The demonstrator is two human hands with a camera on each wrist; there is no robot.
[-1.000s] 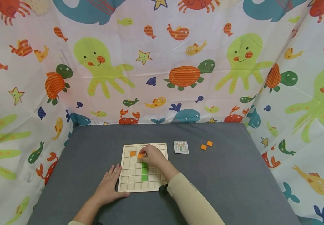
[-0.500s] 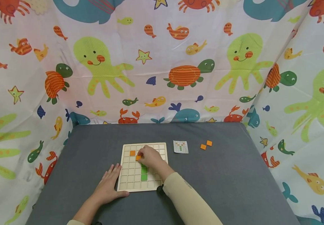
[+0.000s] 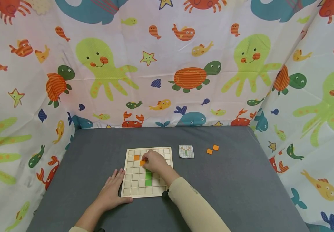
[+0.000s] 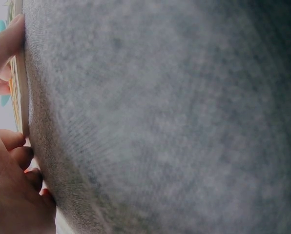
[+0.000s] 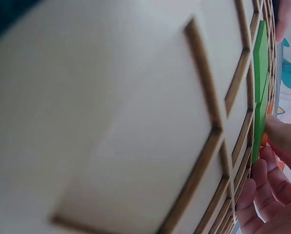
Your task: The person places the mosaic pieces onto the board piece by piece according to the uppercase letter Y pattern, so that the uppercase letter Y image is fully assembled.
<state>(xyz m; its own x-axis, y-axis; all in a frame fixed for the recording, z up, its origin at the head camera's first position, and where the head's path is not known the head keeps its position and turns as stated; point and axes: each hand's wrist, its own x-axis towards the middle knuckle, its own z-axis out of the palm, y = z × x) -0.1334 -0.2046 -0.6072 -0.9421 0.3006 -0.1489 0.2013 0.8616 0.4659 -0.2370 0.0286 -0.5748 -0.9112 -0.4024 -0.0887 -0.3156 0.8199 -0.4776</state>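
Note:
A wooden grid board (image 3: 132,190) lies on the grey table. My right hand (image 3: 155,162) is over its upper middle, thumb and fingertips on an orange square tile (image 3: 142,163). That tile lies just below and right of another orange tile (image 3: 136,158) set in the grid. Green tiles (image 3: 148,182) form a column beneath the right hand, whose fingers partly cover the top one; in the right wrist view the green tiles (image 5: 260,63) stand beside the fingertips. With fingers spread, my left hand (image 3: 112,191) rests at the board's left edge, its thumb along the front corner.
A small printed pattern card (image 3: 186,151) lies right of the board. Farther right are two loose orange tiles (image 3: 209,151), corner to corner. A cloth curtain (image 3: 167,64) with sea animals hangs behind the table (image 3: 236,180) and at its sides.
My right hand has shifted slightly left with the orange tile, which now sits a little lower and farther left. Over the last half second it barely moves. My left hand keeps its place.

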